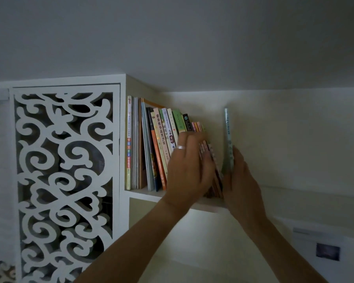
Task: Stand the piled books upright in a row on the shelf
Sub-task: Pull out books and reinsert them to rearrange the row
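the left hand [189,166] lies flat against the row of books [161,148], fingers straight and together, a silver ring [180,147] on one finger; it presses on the fronts of the books at the right end of the row and grips nothing. the right hand [240,178] holds a thin pale blue-green book [228,139] upright, just right of that row; its fingers run up the book's right face, and the thumb side is hidden, so how tightly it clasps cannot be told. a narrow gap shows between this book and the row.

the row stands on a white shelf [145,195], starting at the shelf's left wall. the tall thin books nearest that wall stand straight; those further right, with orange, cream, green and dark spines, lean with their tops to the left. the small pink and orange books [198,127] at the row's right end sit under the left hand and also tilt.

left of the shelf is a white cabinet door [65,180] cut in a scroll pattern. behind and right of the shelf is a plain pale wall [284,129], and low on it, right of the shelf, a small dark rectangle [327,252], too dim to identify.
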A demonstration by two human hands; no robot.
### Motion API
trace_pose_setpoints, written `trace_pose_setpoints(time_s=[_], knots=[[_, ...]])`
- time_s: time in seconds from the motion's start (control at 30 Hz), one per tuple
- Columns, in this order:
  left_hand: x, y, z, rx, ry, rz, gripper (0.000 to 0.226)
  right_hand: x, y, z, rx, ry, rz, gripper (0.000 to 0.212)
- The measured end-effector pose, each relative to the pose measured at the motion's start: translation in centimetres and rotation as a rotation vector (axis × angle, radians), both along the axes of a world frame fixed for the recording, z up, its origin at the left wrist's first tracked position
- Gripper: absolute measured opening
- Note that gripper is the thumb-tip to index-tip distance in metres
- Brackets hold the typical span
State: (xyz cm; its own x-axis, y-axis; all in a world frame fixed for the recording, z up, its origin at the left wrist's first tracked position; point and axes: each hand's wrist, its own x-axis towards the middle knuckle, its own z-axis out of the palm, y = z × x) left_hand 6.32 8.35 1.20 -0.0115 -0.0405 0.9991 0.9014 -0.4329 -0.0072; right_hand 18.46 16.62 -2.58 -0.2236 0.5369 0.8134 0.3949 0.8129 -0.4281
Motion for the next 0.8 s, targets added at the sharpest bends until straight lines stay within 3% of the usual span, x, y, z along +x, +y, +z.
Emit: trace_pose_setpoints(time_s=[0.17, 0.27, 0.37, 0.5, 0.63, 0.8], knots=[[-7.5, 2.3, -3.1, -0.031, -0.325, 0.255, 0.029, 0.1, 1.0, 1.1, -0.220, -0.211, 0.257, 0.052], [-9.1, 3.0, -3.8, -0.085, -0.286, 0.405, 0.044, 0.0, 0.8, 1.4, -0.226, -0.384, 0.292, 0.072], [-9.1, 3.3, -3.8, -0.117, -0.261, 0.459, 0.056, -0.9, 1.8, 1.8, -0.253, -0.450, 0.266, 0.077], [-9.6, 3.8, -3.9, -0.158, -0.256, 0.510, 0.072, -1.5, 2.9, 2.6, -0.384, -0.441, 0.471, 0.082], [-9.7, 4.2, -4.0, -0.205, -0.245, 0.588, 0.077, -2.5, 3.1, 2.3, -0.369, -0.395, 0.489, 0.084], [-9.7, 4.3, -4.1, -0.204, -0.251, 0.588, 0.078, -3.4, 2.4, 1.5, -0.370, -0.211, 0.485, 0.060]])
